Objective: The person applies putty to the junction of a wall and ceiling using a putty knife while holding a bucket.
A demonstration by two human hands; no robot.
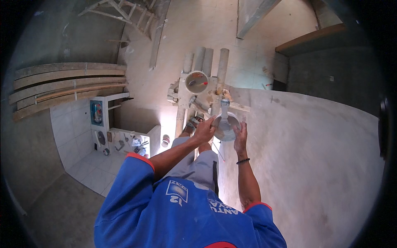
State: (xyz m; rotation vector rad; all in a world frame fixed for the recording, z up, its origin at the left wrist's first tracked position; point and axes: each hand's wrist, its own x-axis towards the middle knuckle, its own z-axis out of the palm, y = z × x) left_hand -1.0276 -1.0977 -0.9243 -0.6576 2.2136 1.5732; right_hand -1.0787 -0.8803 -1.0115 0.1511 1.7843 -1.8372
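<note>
A grey wall (78, 37) stands at ten o'clock; the bowl (225, 135) is at five from the bucket (196, 87) — left hand (204, 130) grips its nine-o'clock side, right hand (240, 138), fingers straight, supports three, probably for steadiness.

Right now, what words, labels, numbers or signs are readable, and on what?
Blue short-sleeved shirt with red trim: white numerals, lettering and square sunburst emblem; wording not copied here.
Pale round container by the thighs: none readable.
Elsewhere: any marks are too small or blurred.
</note>
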